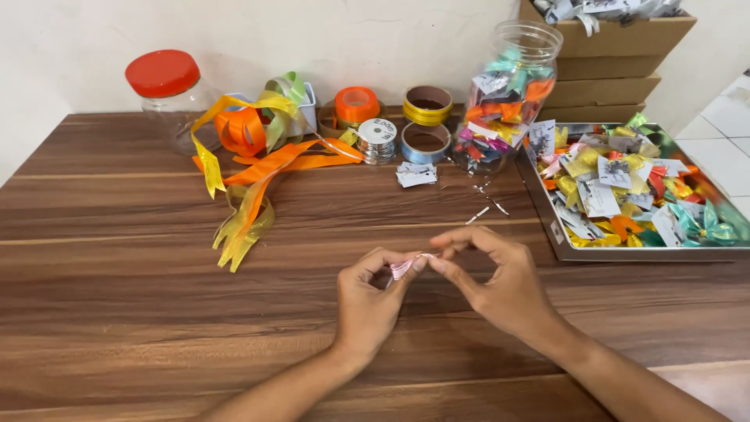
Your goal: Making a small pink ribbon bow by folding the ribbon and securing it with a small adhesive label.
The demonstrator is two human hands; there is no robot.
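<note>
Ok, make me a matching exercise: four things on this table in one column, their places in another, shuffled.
Things:
1. pink ribbon piece
2. red-lidded jar
3. metal tray
4. orange ribbon spool

Places:
A. far left, by the wall
B. right edge, full of bows
C. pinched between left hand and right hand
D. back middle, beside the gold spool

Pairs: 1-C, 2-A, 3-B, 4-D
</note>
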